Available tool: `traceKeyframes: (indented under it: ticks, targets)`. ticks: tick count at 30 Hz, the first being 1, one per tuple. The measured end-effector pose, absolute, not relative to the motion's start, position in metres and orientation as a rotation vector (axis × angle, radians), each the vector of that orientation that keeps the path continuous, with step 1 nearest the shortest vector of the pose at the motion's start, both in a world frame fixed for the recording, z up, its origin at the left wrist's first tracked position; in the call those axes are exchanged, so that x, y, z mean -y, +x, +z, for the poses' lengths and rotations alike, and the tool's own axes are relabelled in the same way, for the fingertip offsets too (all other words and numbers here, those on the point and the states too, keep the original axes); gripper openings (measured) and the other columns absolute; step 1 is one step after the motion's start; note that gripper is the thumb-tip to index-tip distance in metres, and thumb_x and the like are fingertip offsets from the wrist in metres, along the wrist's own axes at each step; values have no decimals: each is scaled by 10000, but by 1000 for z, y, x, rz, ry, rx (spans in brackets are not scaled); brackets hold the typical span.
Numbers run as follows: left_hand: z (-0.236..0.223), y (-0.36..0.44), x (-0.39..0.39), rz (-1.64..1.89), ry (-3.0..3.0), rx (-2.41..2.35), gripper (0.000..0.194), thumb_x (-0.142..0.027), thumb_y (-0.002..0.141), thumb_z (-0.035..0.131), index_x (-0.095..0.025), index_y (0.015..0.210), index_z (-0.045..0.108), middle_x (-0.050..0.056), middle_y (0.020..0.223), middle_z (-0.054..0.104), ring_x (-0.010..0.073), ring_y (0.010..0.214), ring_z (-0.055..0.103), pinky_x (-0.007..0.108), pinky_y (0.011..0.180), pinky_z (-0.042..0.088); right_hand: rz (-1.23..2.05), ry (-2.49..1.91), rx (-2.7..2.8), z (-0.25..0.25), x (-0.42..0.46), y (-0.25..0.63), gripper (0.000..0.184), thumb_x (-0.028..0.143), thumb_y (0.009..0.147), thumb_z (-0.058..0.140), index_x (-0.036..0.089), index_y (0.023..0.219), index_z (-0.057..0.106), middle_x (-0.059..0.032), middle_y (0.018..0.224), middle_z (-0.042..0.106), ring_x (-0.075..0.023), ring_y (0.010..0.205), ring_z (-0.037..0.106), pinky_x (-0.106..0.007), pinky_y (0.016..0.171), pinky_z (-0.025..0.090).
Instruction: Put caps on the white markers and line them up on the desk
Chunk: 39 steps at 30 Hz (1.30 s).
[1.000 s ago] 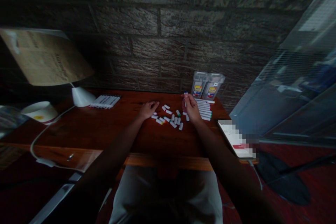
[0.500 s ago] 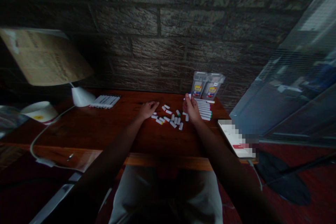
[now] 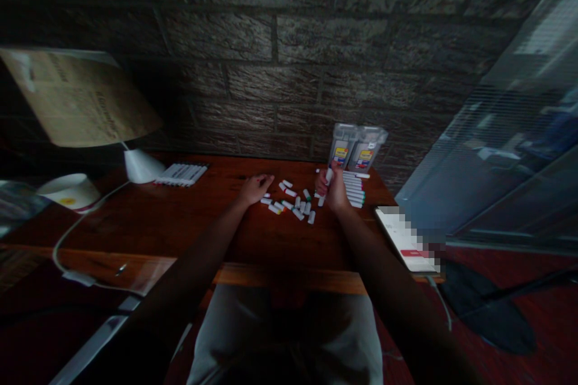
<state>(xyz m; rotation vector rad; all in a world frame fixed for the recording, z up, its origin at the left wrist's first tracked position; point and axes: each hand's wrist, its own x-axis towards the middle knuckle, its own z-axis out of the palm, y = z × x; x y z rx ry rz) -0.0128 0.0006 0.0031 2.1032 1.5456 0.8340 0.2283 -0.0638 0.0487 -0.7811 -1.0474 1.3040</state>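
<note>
On the bench (image 3: 275, 240), a white box (image 3: 400, 237) is lying at 4 o'clock from the scattered white caps (image 3: 302, 207). At 10 o'clock, the left hand (image 3: 257, 189) is resting beside them; whether it is grasping anything, I cannot tell. At 2 o'clock, the right hand (image 3: 336, 190) is gripping a small white piece (image 3: 329, 175) by the marker row (image 3: 353, 189). Farther off, two clear cases (image 3: 339, 150) are standing upright
</note>
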Motion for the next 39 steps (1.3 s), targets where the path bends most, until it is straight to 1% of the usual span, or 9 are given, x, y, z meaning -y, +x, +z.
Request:
traceKeyframes:
  ticks: [8,12,17,22,26,30,35,39]
  targets:
    - [1,-13,-3,833,2102,-1557,424,-478,968,460,-203,1143,731,61,1206,726,230,1130,661,286,1014,475,1314,-748,1030,52,64,228,663,831,799,434,230,532,351,81,410,214,-72,364,185,-219,349,163]
    - [1,-12,-2,832,2101,-1563,414,-484,965,463,-223,1139,733,44,1207,727,229,1148,652,283,1014,475,1314,-768,1036,51,64,226,667,852,793,419,235,552,345,87,409,210,-74,361,176,-225,348,154]
    - [1,-13,-2,837,2100,-1544,418,-483,970,454,-218,1134,733,53,1188,734,226,1119,670,273,991,483,1307,-763,1040,51,63,227,696,882,772,416,232,541,325,86,418,197,-69,352,177,-224,334,159]
    - [3,-12,-1,816,2104,-1566,401,-455,975,465,-208,1150,727,60,1214,723,233,1153,655,273,1002,474,1316,-750,1035,51,63,231,668,814,813,428,233,512,294,80,406,177,-69,345,162,-226,333,142]
    - [2,-13,-2,817,2134,-1561,414,-470,980,455,-207,1142,731,64,1221,719,232,1162,650,270,1009,468,1319,-721,1006,54,65,232,629,782,824,416,241,536,275,83,398,179,-73,326,162,-231,329,131]
    - [1,-14,-3,820,2141,-1562,427,-481,979,451,-210,1158,728,68,1221,719,240,1161,650,285,1014,469,1333,-734,1001,54,66,230,584,756,839,394,249,577,274,87,399,193,-80,325,146,-233,328,131]
    - [0,-13,-4,806,2128,-1579,431,-486,973,456,-217,1176,724,69,1231,715,250,1171,646,306,1033,461,1343,-754,1046,52,65,227,528,700,857,404,250,603,296,88,417,212,-83,341,159,-223,338,138]
    - [0,-13,-3,831,2134,-1546,433,-475,978,444,-207,1175,721,58,1219,721,233,1166,648,282,1012,472,1341,-766,1047,52,65,226,515,676,886,369,249,611,283,87,416,211,-87,337,166,-222,340,160]
